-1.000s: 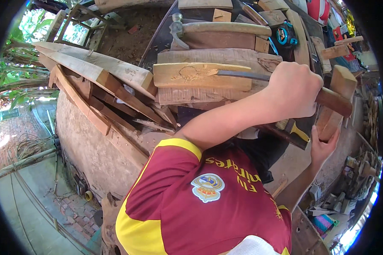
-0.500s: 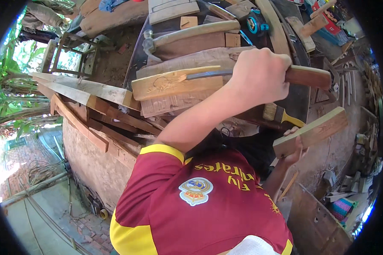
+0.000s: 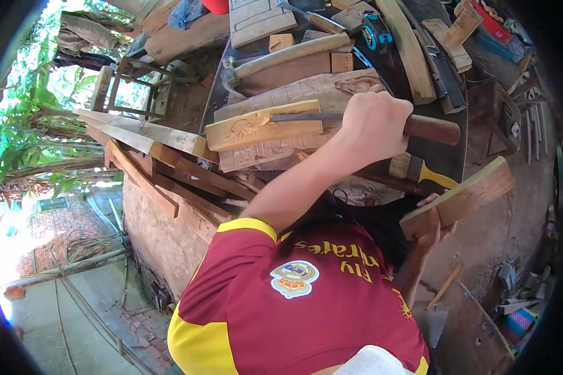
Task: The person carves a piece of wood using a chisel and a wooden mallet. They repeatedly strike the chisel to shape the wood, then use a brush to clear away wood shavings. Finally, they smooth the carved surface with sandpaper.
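Note:
My left hand [image 3: 376, 128] is closed around a chisel, its brown wooden handle [image 3: 433, 130] jutting out to the right of the fist. The chisel's narrow dark blade [image 3: 303, 117] runs left, and its tip meets a chipped spot on a pale yellowish wood piece [image 3: 231, 135]. Beneath that piece lies a wider rough board [image 3: 250, 159]. At the right, my right hand [image 3: 433, 230] grips a thick wooden block [image 3: 463, 195] held tilted, apart from the chisel handle. Part of that hand is hidden behind the block.
A claw hammer [image 3: 294, 56] lies beyond the work, with a blue-black tape measure [image 3: 375, 32] farther right. A yellow-handled brush [image 3: 422, 170] rests close to my right hand. Long timbers [image 3: 147, 139] extend to the left. A wooden frame [image 3: 137, 87] stands behind them.
The view has shifted, so the bench appears farther right. Against the bench, my left hand and the chisel have moved left and slightly nearer me. The block stays in my right hand.

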A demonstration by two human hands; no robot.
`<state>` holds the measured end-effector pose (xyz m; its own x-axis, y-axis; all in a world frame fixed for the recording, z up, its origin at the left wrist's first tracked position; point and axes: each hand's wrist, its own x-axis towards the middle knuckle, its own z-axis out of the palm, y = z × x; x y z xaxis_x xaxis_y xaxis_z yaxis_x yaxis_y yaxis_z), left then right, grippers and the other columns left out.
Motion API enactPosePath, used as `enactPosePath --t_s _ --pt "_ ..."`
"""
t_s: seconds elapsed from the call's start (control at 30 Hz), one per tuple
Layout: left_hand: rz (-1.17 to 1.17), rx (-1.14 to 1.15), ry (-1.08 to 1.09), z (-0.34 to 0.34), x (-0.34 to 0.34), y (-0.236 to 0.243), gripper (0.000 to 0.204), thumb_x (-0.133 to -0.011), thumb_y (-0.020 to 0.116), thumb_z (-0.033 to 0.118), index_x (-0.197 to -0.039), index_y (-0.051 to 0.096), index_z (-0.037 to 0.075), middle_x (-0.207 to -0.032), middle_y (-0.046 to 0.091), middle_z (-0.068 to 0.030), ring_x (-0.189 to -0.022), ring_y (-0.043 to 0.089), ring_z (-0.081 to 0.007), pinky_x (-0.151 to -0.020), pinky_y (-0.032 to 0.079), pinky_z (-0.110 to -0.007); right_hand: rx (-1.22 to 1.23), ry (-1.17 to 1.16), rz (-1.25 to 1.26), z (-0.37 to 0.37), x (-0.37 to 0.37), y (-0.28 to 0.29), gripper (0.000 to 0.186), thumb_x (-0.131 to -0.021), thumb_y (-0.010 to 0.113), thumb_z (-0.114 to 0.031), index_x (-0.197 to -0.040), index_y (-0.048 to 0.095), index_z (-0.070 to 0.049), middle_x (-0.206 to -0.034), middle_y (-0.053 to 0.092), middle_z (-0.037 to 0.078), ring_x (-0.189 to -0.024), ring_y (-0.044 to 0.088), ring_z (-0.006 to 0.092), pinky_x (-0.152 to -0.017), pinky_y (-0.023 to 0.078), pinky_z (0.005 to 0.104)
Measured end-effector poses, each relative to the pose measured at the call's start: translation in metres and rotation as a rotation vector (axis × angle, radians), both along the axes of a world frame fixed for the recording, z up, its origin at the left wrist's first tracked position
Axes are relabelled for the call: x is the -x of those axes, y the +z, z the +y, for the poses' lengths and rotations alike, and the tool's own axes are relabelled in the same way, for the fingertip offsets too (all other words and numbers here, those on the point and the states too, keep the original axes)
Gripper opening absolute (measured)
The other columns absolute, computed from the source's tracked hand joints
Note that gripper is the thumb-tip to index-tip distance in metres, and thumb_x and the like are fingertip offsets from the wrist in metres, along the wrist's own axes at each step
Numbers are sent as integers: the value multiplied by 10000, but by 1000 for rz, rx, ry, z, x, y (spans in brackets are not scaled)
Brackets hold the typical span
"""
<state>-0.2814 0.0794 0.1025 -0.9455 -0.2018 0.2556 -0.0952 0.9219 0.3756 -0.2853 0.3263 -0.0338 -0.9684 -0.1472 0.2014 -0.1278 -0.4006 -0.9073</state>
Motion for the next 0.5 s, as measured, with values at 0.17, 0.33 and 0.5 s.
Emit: enactPosePath --t_s 0.17,0.33,0.5 --pt "173 -72 -37 -4 -8 21 186 -631 750 211 -729 656 84 -667 627 -129 -687 643 -355 -613 518 -439 -24 58 61 5 -1 -3 546 -829 643 -82 -1293 420 100 -923 583 222 -776 603 277 -724 513 367" --pt "230 -70 31 -9 -9 32 108 -631 702 177 -672 652 91 -649 640 -126 -675 659 -337 -621 535 -424 -13 59 20 10 0 2 570 -816 644 -82 -1298 406 108 -929 583 229 -780 602 279 -726 510 364" --pt "249 -110 82 -14 -11 36 124 -637 709 187 -697 666 86 -632 624 -144 -650 641 -356 -610 525 -431 -77 -42 147 26 21 26 579 -805 646 -74 -1307 410 92 -945 585 226 -779 597 271 -725 506 371"
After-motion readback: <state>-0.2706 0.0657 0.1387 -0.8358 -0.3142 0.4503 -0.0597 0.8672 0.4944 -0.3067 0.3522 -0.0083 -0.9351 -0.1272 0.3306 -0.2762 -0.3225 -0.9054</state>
